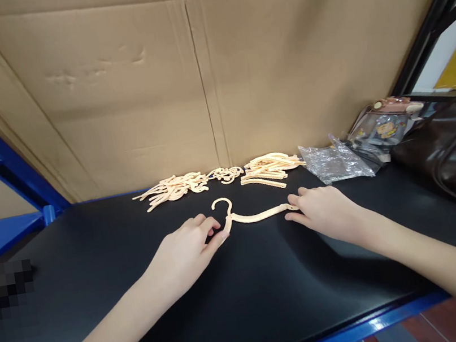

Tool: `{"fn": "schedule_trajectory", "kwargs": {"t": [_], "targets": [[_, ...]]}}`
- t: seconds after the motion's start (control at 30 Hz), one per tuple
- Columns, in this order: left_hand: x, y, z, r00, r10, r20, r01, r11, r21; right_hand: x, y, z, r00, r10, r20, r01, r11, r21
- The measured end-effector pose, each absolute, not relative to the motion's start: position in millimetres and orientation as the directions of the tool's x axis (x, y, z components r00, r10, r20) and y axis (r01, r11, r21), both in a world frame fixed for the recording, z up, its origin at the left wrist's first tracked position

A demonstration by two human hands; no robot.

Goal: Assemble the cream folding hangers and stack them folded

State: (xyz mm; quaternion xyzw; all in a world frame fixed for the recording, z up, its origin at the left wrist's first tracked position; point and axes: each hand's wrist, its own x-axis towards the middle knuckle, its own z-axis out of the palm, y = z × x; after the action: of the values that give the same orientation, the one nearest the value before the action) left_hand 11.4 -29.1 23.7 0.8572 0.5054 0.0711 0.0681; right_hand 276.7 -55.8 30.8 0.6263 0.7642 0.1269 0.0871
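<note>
A peach-coloured plastic clothes hanger [256, 216] is held just over the black tabletop, its hook [221, 201] pointing away from me and curling to the left. My left hand [188, 245] is closed on the short left arm of the hanger, close below the hook; the fingers hide part of that arm. At the far end of the long right arm, my right hand [323, 211] pinches the tip between thumb and fingers. A narrower end piece shows just beside the right fingertips.
Along the cardboard wall [135, 93] lie a pile of hanger arms [175, 189], a small heap of hooks [226, 174] and another pile of arms [270, 169]. Farther right are a clear plastic bag [336, 161], a see-through bottle [388, 124] and a dark brown bag [455, 142].
</note>
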Motion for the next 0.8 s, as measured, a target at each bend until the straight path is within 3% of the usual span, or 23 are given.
{"fn": "schedule_trajectory", "kwargs": {"t": [0.17, 0.33, 0.6, 0.8], "targets": [[12, -24, 15, 0.522, 0.85, 0.071, 0.802, -0.517, 0.298, 275, -55, 30, -0.244, 0.968, 0.057, 0.931, 0.218, 0.292], [9, -20, 12, 0.524, 0.851, 0.048, 0.774, -0.498, 0.391, 272, -51, 24, -0.246, 0.959, 0.144, 0.963, 0.225, 0.147], [12, -23, 10, 0.537, 0.842, 0.043, 0.76, -0.505, 0.409, 266, -50, 13, -0.478, 0.853, 0.21, 0.863, 0.5, -0.068], [12, -22, 8, 0.526, 0.85, 0.033, 0.76, -0.487, 0.431, 263, -52, 12, -0.521, 0.824, 0.224, 0.828, 0.552, -0.104]]}}
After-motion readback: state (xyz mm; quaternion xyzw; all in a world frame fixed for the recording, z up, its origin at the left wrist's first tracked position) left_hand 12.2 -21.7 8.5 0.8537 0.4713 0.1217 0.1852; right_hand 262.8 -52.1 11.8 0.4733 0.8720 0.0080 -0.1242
